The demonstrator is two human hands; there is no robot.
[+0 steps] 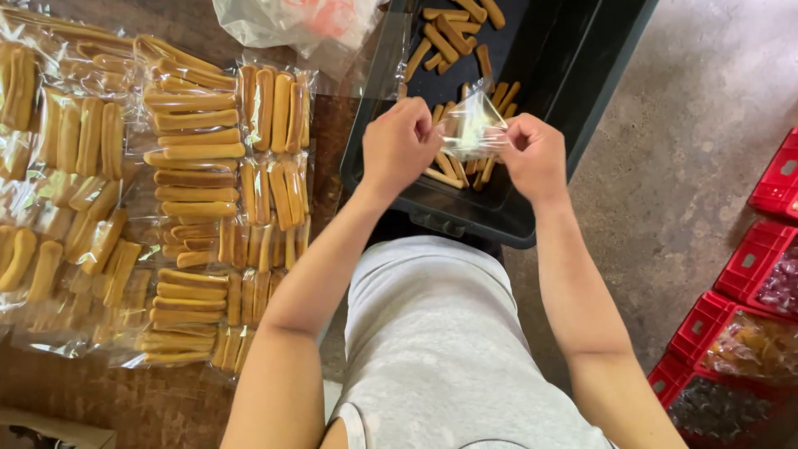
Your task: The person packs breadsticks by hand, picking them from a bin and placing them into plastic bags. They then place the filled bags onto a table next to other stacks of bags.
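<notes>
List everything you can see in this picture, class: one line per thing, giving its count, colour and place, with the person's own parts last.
bag: one, clear, held between both hands over the tray
tray: one, black, top centre
loose sticks: many, golden brown, in the tray
filled packs: many, clear with brown sticks, on the table at left
table: one, brown, left
crates: several, red, on the floor at right
left hand: one, gripping the bag
right hand: one, gripping the bag

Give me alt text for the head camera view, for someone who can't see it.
Seen from above, a left hand and right hand hold a small clear bag over a black tray of loose finger biscuits. Filled biscuit packets cover the table on the left; red crates stand right.
</notes>
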